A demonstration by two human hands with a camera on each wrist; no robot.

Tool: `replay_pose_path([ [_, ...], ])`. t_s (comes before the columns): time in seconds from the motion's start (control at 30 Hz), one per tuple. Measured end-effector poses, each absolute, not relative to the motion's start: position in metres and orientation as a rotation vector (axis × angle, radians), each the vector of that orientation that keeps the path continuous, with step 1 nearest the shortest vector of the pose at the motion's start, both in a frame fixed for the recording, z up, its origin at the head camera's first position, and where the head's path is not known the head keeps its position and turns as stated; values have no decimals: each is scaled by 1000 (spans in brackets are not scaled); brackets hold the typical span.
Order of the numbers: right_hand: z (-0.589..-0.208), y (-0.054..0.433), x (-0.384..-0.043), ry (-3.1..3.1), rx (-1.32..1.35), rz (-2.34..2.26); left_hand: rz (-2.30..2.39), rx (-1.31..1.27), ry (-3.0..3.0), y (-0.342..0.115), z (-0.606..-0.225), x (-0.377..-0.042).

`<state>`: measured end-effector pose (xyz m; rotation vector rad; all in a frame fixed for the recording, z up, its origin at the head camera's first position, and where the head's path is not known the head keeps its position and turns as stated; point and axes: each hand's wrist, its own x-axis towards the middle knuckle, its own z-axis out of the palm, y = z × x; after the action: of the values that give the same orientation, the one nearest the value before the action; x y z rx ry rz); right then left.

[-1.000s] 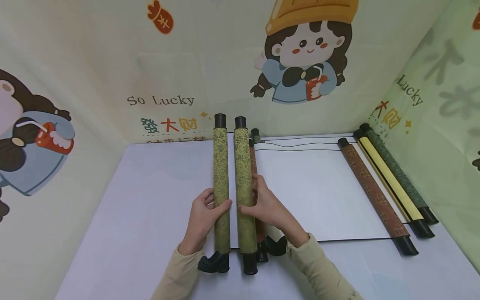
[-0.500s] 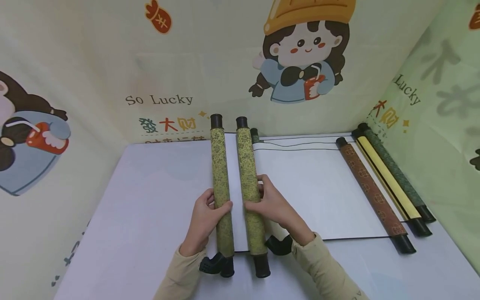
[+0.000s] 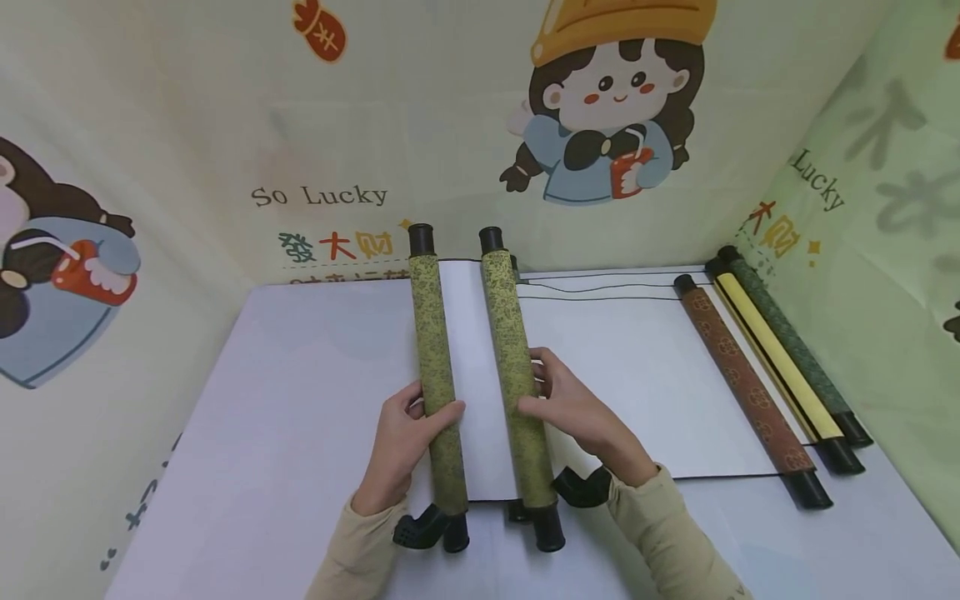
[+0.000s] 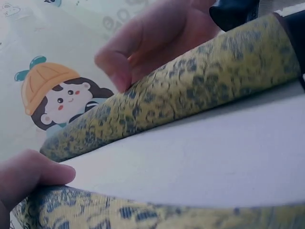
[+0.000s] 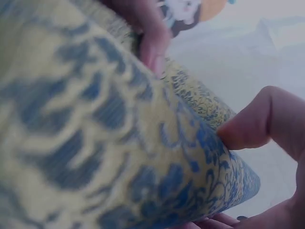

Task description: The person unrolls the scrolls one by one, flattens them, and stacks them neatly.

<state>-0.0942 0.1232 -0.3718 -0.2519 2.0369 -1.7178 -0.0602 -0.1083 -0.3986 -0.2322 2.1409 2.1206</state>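
A hanging scroll stands partly unrolled between both hands, white paper (image 3: 480, 392) showing between its two yellow-green patterned rolls with black knobs. My left hand (image 3: 401, 446) grips the left roll (image 3: 433, 333), thumb over its top and fingers round the outer side. With thumb on top and fingers on the far side, my right hand (image 3: 581, 417) holds the right roll (image 3: 508, 325). In the left wrist view my left thumb (image 4: 47, 171) lies on the nearer roll. The right wrist view has my right thumb (image 5: 248, 126) pressing the patterned cloth.
On the right lie a brown scroll roll (image 3: 738, 375), a yellow roll (image 3: 780, 358) and a dark green roll (image 3: 795, 333), with white sheets (image 3: 607, 375) stretching left behind my right hand. A printed cloth backdrop (image 3: 450, 125) stands behind the table (image 3: 315, 375).
The two patterned rolls have moved apart, the right one rightward and the left one slightly leftward, baring a wider strip of white paper. Both hands keep their hold; the left brown roll is now covered.
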Motion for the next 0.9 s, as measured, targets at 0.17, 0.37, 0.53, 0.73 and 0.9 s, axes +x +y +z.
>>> replay_pose_path([
  [0.17,-371,128,-95,2034,-217,-1693,2103,-235,2161,-111,-395,-62],
  [0.37,-371,131,-96,2054,-167,-1698,2049,-243,2174,-115,-392,-61],
  [0.53,-371,140,-97,2058,-147,-1692,2053,-259,2157,-117,-393,-63],
  [0.73,-370,149,-99,2047,-179,-1754,2033,-280,2186,-123,-393,-63],
  [0.9,-371,157,-100,2091,-167,-1768,2070,-287,2147,-132,-394,-61],
])
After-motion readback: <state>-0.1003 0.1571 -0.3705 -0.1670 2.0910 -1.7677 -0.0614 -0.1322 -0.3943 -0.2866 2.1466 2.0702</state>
